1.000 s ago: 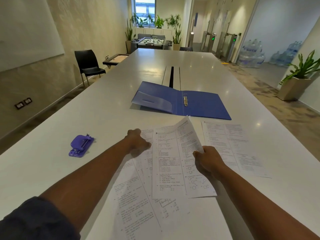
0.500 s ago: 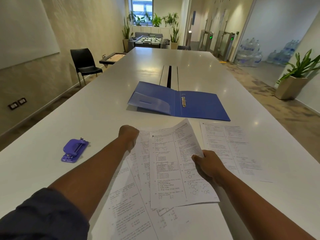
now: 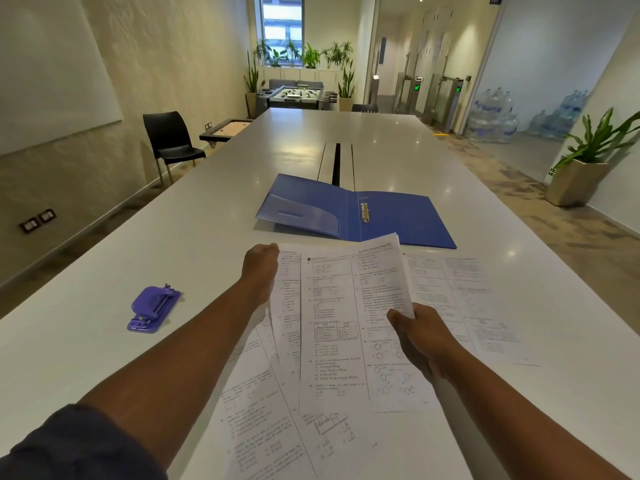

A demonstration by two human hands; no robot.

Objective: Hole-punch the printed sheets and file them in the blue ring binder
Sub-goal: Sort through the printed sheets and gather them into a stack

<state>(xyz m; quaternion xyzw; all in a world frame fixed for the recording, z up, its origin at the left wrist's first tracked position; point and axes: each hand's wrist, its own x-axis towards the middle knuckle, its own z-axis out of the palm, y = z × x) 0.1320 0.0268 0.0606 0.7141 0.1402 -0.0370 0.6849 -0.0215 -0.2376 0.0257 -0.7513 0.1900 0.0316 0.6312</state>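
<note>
Several printed sheets (image 3: 332, 327) lie fanned in front of me on the white table (image 3: 173, 258). My right hand (image 3: 419, 337) pinches the right edge of the top sheet, whose far corner is lifted. My left hand (image 3: 260, 268) grips the left edge of a sheet underneath, fingers curled. One more printed sheet (image 3: 464, 299) lies flat to the right, apart from the fan. The blue ring binder (image 3: 398, 216) lies open just beyond the sheets, metal rings (image 3: 364, 212) at its spine. A purple hole punch (image 3: 154, 308) sits to the left of my left arm.
A dark cable slot (image 3: 336, 164) runs down the table's middle behind the binder. A black chair (image 3: 169, 143) stands on the floor at the left, a potted plant (image 3: 585, 161) at the right. The table's near edge lies under my forearms.
Both hands have lifted the sheets a little off the table and drawn them closer together. The camera has tilted, so the binder and punch sit lower in view.
</note>
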